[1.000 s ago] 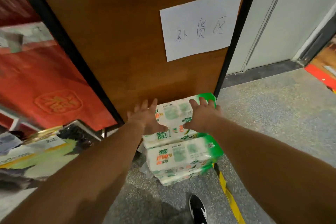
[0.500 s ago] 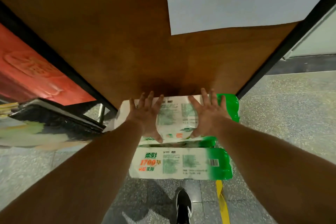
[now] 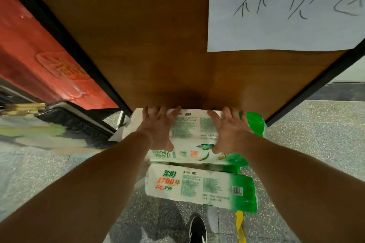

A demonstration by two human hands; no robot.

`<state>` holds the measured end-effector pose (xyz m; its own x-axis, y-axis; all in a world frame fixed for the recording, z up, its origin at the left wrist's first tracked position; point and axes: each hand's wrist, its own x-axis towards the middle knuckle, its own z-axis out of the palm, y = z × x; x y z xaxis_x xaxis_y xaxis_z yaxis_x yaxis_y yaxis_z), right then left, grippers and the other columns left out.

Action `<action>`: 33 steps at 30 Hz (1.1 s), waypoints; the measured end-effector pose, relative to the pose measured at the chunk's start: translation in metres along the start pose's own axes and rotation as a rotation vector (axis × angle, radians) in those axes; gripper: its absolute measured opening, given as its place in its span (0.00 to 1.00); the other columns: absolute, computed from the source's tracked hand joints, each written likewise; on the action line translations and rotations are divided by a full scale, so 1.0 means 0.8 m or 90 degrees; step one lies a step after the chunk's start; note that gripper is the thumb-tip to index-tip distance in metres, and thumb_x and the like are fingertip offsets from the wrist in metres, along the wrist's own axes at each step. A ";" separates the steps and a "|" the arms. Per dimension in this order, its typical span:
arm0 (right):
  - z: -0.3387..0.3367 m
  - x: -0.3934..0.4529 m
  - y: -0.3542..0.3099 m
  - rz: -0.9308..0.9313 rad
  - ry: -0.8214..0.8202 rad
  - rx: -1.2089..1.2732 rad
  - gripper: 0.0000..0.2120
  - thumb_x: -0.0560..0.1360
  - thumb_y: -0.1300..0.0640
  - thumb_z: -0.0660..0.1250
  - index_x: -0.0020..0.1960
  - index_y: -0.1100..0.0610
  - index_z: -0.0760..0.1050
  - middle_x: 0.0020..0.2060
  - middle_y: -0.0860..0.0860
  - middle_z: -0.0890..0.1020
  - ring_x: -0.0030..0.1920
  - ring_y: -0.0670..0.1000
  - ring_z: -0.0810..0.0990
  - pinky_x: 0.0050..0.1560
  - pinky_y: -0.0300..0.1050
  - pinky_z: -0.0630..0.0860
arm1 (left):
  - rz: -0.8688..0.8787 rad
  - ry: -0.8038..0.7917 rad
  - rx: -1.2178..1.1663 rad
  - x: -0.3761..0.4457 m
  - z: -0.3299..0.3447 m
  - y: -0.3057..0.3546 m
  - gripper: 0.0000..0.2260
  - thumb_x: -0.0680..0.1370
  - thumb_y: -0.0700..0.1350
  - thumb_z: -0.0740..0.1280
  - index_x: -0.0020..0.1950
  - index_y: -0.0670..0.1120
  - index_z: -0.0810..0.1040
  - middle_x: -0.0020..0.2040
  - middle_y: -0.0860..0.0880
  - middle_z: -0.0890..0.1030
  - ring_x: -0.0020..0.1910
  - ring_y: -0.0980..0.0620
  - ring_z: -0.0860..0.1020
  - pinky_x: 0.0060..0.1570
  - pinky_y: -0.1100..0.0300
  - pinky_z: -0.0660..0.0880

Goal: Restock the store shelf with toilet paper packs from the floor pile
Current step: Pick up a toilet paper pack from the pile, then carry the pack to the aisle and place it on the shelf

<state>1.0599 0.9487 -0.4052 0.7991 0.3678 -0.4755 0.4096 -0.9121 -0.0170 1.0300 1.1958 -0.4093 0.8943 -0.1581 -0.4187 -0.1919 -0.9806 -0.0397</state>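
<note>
Top pack [image 3: 194, 132] — between both hands

Brown wooden panel [image 3: 150, 41] framed by black metal bars [image 3: 65, 37]. White paper sheet with handwritten black characters [image 3: 286, 8] fixed at upper right of panel. Red printed banner [image 3: 39, 61] at left. Grey speckled floor [image 3: 316, 130] with yellow floor stripe [image 3: 240, 223]. Black shoe with white stripes [image 3: 197, 230] at bottom.

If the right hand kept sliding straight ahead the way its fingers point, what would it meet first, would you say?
Most likely the brown wooden panel. The right hand lies on the top toilet paper pack, its fingers at the pack's far edge, where the panel rises directly behind; the exact gap is unclear.
</note>
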 end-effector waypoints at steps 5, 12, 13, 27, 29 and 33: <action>-0.069 -0.016 -0.052 -0.070 0.068 0.000 0.59 0.62 0.33 0.75 0.81 0.43 0.41 0.76 0.59 0.55 0.77 0.64 0.53 0.77 0.71 0.48 | -0.061 0.047 -0.018 -0.066 -0.041 -0.056 0.59 0.64 0.65 0.75 0.81 0.57 0.38 0.78 0.44 0.54 0.78 0.37 0.53 0.76 0.32 0.45; -0.175 -0.065 -0.190 -0.193 0.172 -0.076 0.59 0.63 0.30 0.72 0.81 0.44 0.42 0.75 0.59 0.56 0.75 0.65 0.55 0.76 0.72 0.48 | -0.167 0.145 -0.059 -0.233 -0.099 -0.154 0.58 0.63 0.64 0.75 0.82 0.57 0.41 0.76 0.45 0.58 0.76 0.40 0.56 0.76 0.32 0.45; -0.188 -0.075 -0.217 -0.211 0.180 -0.085 0.59 0.63 0.30 0.72 0.81 0.44 0.41 0.75 0.59 0.55 0.75 0.65 0.54 0.76 0.72 0.47 | -0.186 0.158 -0.064 -0.264 -0.103 -0.170 0.58 0.63 0.64 0.75 0.82 0.57 0.41 0.77 0.45 0.58 0.76 0.40 0.56 0.76 0.32 0.44; -0.279 -0.301 -0.695 -0.560 0.262 -0.163 0.59 0.67 0.31 0.71 0.81 0.44 0.34 0.81 0.61 0.44 0.80 0.65 0.42 0.78 0.65 0.39 | -0.545 0.248 -0.093 -0.823 -0.067 -0.333 0.61 0.61 0.64 0.76 0.83 0.55 0.41 0.80 0.42 0.55 0.79 0.38 0.52 0.76 0.34 0.43; -0.280 -0.339 -0.764 -0.620 0.264 -0.165 0.59 0.67 0.32 0.72 0.81 0.43 0.35 0.81 0.60 0.43 0.80 0.64 0.41 0.78 0.65 0.38 | -0.597 0.244 -0.098 -0.903 -0.053 -0.348 0.61 0.58 0.65 0.73 0.83 0.54 0.43 0.79 0.42 0.57 0.78 0.39 0.54 0.76 0.33 0.44; -0.281 -0.407 -0.890 -0.741 0.278 -0.180 0.58 0.67 0.32 0.72 0.82 0.44 0.39 0.80 0.59 0.47 0.79 0.64 0.46 0.78 0.65 0.42 | -0.706 0.259 -0.102 -1.044 -0.025 -0.363 0.59 0.60 0.65 0.75 0.83 0.56 0.44 0.79 0.44 0.58 0.78 0.41 0.55 0.76 0.34 0.45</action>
<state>0.6068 1.5189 -0.0408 -0.0377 0.9990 0.0225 0.9992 0.0381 -0.0151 0.3472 1.6107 -0.0301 0.6087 0.7880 0.0917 0.7934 -0.6043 -0.0732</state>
